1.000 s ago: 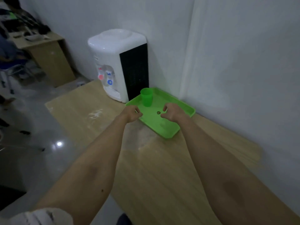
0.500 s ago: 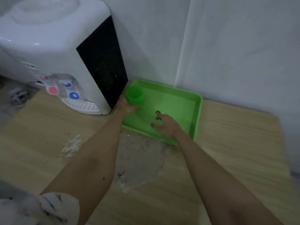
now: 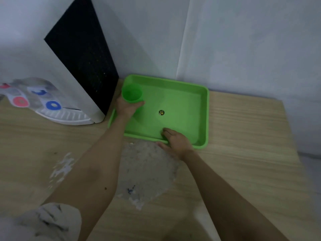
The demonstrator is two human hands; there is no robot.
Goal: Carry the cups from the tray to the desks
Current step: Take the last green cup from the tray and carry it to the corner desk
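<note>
Right hand (image 3: pixel 175 141) slid back, gripping tray (image 3: pixel 203 117); left hand (image 3: pixel 126 109) grips cup (image 3: pixel 132 95).

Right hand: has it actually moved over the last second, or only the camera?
Yes. The right hand has drawn back from the round sticker in the middle of the tray, toward the person, and now holds the tray's near rim.

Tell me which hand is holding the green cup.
The left hand: its fingers wrap the green cup in the tray, far-left corner. The right hand only holds the tray's near rim.
</note>
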